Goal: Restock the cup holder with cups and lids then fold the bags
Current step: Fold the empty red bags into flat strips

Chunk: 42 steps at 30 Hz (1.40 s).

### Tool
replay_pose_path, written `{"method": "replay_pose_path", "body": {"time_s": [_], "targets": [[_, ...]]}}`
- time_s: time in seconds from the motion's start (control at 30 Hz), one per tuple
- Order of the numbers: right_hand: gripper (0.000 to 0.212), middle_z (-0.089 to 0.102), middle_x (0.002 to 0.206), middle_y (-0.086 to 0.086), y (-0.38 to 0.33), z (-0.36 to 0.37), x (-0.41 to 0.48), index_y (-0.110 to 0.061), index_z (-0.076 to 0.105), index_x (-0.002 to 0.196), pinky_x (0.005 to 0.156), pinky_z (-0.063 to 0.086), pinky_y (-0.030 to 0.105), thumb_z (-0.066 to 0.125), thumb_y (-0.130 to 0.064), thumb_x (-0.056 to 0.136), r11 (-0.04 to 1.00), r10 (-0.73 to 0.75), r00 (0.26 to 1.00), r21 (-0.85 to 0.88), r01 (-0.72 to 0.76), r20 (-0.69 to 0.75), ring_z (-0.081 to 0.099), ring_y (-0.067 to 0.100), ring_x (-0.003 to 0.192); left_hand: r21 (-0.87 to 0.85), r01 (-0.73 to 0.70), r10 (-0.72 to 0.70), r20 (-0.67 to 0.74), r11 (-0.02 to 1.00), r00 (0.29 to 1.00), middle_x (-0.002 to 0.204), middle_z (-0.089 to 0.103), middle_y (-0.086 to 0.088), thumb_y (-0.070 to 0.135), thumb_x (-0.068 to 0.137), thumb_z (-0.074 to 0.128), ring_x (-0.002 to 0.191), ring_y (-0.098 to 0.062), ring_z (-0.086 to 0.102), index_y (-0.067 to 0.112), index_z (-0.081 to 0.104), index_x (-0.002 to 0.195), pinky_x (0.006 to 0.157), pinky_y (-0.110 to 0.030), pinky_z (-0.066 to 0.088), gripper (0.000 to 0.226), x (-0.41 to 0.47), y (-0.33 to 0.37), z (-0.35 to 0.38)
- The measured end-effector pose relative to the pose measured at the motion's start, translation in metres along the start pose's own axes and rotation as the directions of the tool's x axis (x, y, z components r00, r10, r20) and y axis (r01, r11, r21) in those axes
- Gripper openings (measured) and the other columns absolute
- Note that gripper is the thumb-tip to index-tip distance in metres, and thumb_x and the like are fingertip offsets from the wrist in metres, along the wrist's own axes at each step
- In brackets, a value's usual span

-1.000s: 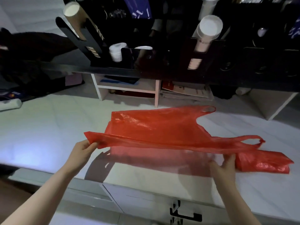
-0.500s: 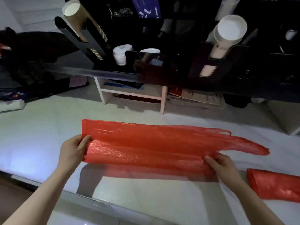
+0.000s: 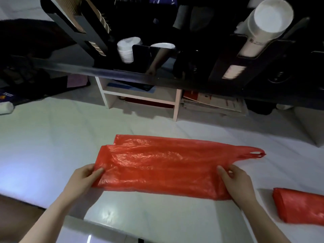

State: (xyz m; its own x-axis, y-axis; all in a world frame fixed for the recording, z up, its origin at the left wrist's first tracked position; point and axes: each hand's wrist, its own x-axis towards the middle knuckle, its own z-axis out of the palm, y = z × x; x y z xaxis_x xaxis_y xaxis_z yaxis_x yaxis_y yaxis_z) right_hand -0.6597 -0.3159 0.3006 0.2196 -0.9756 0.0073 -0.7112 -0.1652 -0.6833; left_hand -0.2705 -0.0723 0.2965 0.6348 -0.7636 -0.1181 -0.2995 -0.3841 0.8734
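Note:
A red plastic bag lies folded lengthwise into a long strip on the white counter, its handles pointing right. My left hand pinches the strip's left near corner, thumb on top. My right hand grips the strip's right end, just short of the handles. A second red bag, folded small, lies at the right near the counter edge. Above the counter, the black cup holder carries a stack of white cups, brown cups and white lids.
A white open shelf stands at the back under the dark ledge, with papers beside it. Dark items sit at the far left. The counter's front edge runs just below my wrists.
The bag has gone from a spread sheet lifted at its near edge to a narrower folded strip on the counter. Both hands kept hold of its ends and moved closer together.

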Motion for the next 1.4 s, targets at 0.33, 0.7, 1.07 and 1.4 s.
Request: {"method": "replay_pose_path", "body": {"time_s": [0.33, 0.7, 1.07, 1.4], "targets": [[0.022, 0.071, 0.093, 0.009, -0.009, 0.017, -0.017, -0.014, 0.063, 0.103, 0.069, 0.037, 0.03, 0.06, -0.033, 0.091, 0.987, 0.156, 0.975, 0.068, -0.147, -0.158, 0.064, 0.03, 0.087, 0.436, 0.173, -0.069, -0.245, 0.883, 0.967, 0.079, 0.07, 0.001, 0.043, 0.084, 0.066, 0.078, -0.027, 0.065, 0.026, 0.064, 0.085, 0.065, -0.034, 0.045, 0.017, 0.025, 0.012, 0.019], [0.009, 0.06, 0.073, -0.015, 0.0, 0.016, -0.025, -0.025, 0.056, 0.086, 0.057, 0.035, 0.027, 0.064, -0.029, 0.088, 0.981, 0.186, 0.965, 0.094, -0.171, -0.187, 0.056, 0.01, 0.068, 0.286, 0.101, -0.033, -0.233, 0.953, 0.972, 0.069, 0.068, 0.015, 0.039, 0.09, 0.054, 0.07, -0.008, 0.063, 0.038, 0.06, 0.082, 0.058, -0.028, 0.04, 0.01, 0.018, 0.005, 0.016], [0.017, 0.057, 0.072, 0.004, 0.0, 0.022, -0.021, -0.014, 0.057, 0.084, 0.069, 0.039, 0.036, 0.065, -0.029, 0.088, 0.974, 0.206, 0.927, -0.022, -0.224, -0.312, 0.058, 0.031, 0.071, 0.509, 0.078, 0.044, -0.223, 0.857, 0.974, 0.062, 0.065, 0.008, 0.044, 0.089, 0.052, 0.069, -0.024, 0.064, 0.032, 0.059, 0.096, 0.061, -0.03, 0.042, 0.016, 0.026, 0.003, 0.028], [0.022, 0.056, 0.067, 0.007, -0.005, 0.022, -0.022, -0.013, 0.055, 0.079, 0.058, 0.032, 0.032, 0.055, -0.035, 0.081, 0.985, 0.118, 0.94, -0.08, -0.151, -0.32, 0.046, 0.026, 0.061, 0.427, -0.006, 0.082, -0.159, 0.904, 0.984, 0.077, 0.066, 0.01, 0.036, 0.084, 0.059, 0.078, -0.022, 0.065, 0.029, 0.054, 0.114, 0.072, -0.035, 0.047, 0.032, 0.027, 0.009, 0.03]]}}
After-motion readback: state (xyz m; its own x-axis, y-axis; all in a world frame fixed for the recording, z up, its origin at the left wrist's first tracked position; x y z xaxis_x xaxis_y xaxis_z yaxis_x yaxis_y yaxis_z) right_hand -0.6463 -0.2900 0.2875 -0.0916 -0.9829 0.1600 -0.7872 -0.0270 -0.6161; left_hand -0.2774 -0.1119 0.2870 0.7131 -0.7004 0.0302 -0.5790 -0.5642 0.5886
